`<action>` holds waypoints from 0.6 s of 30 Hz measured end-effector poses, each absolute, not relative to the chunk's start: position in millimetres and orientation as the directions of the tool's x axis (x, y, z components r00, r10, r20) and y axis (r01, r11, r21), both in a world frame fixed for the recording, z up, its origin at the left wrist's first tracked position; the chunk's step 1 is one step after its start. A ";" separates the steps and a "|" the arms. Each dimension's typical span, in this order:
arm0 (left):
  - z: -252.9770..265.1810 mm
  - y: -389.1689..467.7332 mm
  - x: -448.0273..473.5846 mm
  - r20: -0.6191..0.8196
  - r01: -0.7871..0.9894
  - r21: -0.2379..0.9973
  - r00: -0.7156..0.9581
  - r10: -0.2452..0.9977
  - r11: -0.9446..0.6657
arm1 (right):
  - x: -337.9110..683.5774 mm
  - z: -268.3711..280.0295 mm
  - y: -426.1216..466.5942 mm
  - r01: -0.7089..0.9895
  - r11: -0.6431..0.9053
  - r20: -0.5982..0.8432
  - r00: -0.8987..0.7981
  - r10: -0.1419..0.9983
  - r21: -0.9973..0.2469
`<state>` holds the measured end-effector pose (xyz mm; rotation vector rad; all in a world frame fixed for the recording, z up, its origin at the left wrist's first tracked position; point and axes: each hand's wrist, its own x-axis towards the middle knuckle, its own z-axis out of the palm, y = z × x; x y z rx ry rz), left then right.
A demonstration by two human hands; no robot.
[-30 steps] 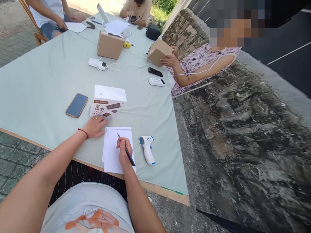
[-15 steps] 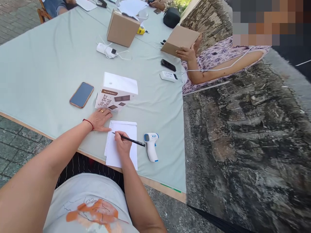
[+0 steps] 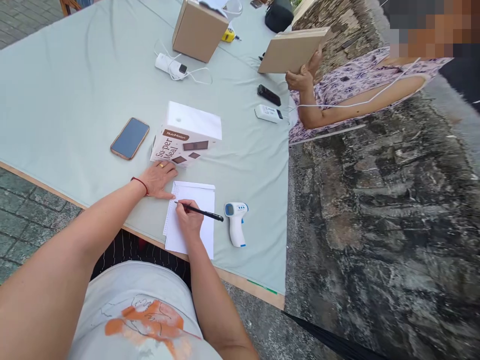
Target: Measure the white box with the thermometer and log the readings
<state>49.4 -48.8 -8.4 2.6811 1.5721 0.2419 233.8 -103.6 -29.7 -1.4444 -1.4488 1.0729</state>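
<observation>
A black pen (image 3: pixel 204 212) is gripped in my right hand (image 3: pixel 189 220), its tip at the upper left of a white notepad (image 3: pixel 204 235). My left hand (image 3: pixel 159 178) lies flat on the table with fingers spread, the thumb at the notepad's left edge and the fingertips by the base of a white box (image 3: pixel 195 122) printed "Super Meal". To the right of the notepad lies a white and blue infrared thermometer (image 3: pixel 236 224). A smartphone (image 3: pixel 130 138) in an orange-edged case rests left of the box.
A cloth-covered table (image 3: pixel 75 110) spreads ahead. Toward the back stand a cardboard box (image 3: pixel 198 32) and a white device with a cable (image 3: pixel 170 66). At right, a person's hands hold another cardboard box (image 3: pixel 294 50), near a black device (image 3: pixel 269 95) and a white device (image 3: pixel 268 113).
The view has shifted slightly. The person at right has tilted and raised their cardboard box. My left hand stays in place, and my right hand keeps the pen on the notepad with little movement.
</observation>
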 end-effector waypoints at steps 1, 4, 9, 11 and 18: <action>-8.0 -48.8 49.6 0.117 0.866 0.099 0.480 0.870 -0.491 | 234.0 -29.6 -103.7 0.314 -0.018 -0.025 -0.020 0.999 -0.949; -7.5 -48.7 49.9 0.115 0.867 0.104 0.477 0.871 -0.488 | 234.6 -28.6 -103.7 0.317 -0.014 -0.023 -0.025 0.999 -0.948; -8.6 -48.7 49.5 0.119 0.867 0.100 0.476 0.871 -0.488 | 233.8 -26.6 -104.1 0.299 -0.010 -0.018 -0.022 1.000 -0.954; -9.1 -48.8 49.3 0.116 0.869 0.093 0.475 0.872 -0.485 | 233.4 -26.8 -104.3 0.295 -0.013 -0.020 -0.019 1.000 -0.955; -9.0 -48.4 49.7 0.116 0.868 0.104 0.473 0.873 -0.485 | 233.4 -29.9 -104.1 0.304 -0.025 -0.033 -0.020 0.999 -0.952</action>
